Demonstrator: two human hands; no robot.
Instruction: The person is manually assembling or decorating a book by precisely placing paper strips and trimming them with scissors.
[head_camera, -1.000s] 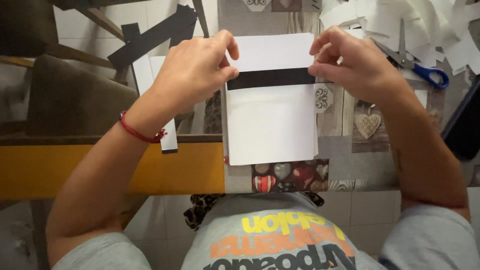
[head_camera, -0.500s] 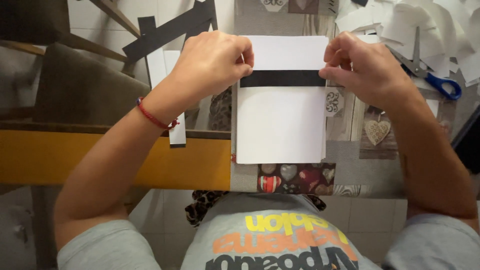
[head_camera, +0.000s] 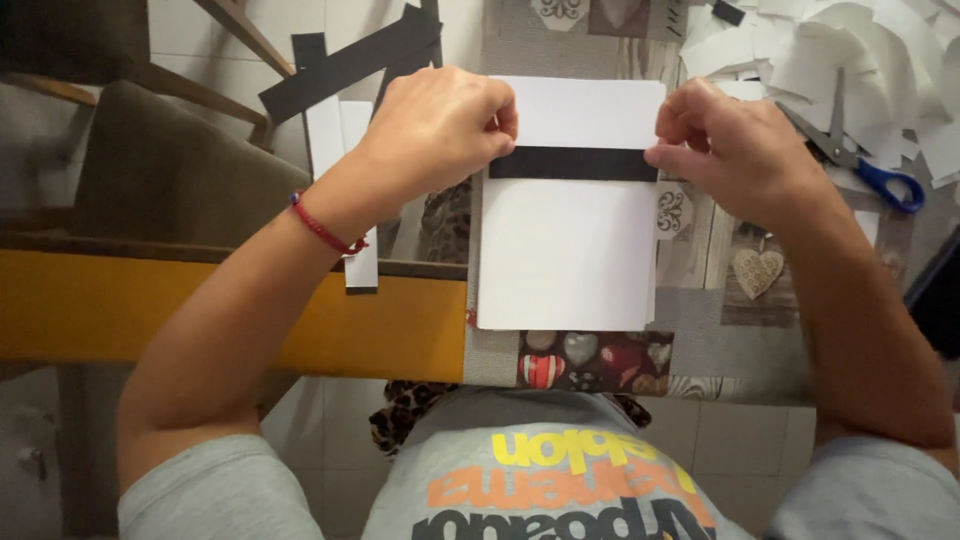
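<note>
Both hands on a white card (head_camera: 568, 255) lying flat on the patterned worktop (head_camera: 745, 340), card sits dead centre in front of the person, its near edge close to the worktop's near edge; a black paper strip (head_camera: 575, 164) runs straight across the card's upper part, edge to edge; left hand (head_camera: 440, 130) pinches the strip's left end against the card, fingers (head_camera: 497, 125) curled tight on it; right hand (head_camera: 730, 150) does the same at the right end, fingertips narrow and pressed on the strip's tip; whether the strip is stuck down or loose, cannot tell; risks as I judge them: strip looks level now, but uneven pressure from one hand could skew it, leaving a slanted band; if it is adhesive, pressing from both ends at once could trap a wrinkle or bubble mid-span; a hard pinch could crease the card's side edges; the card could also slide on the slick cloth and drift; spare black strips (head_camera: 350, 65) and white strips (head_camera: 335, 160) lie left, overhanging the worktop edge by a chair (head_camera: 170, 170), an elbow nudge could drop them; blue-handled scissors (head_camera: 870, 165) rest just right of the right hand among white paper scraps (head_camera: 860, 60), blades pointing away, a careless sweep of the wrist might catch them.
</note>
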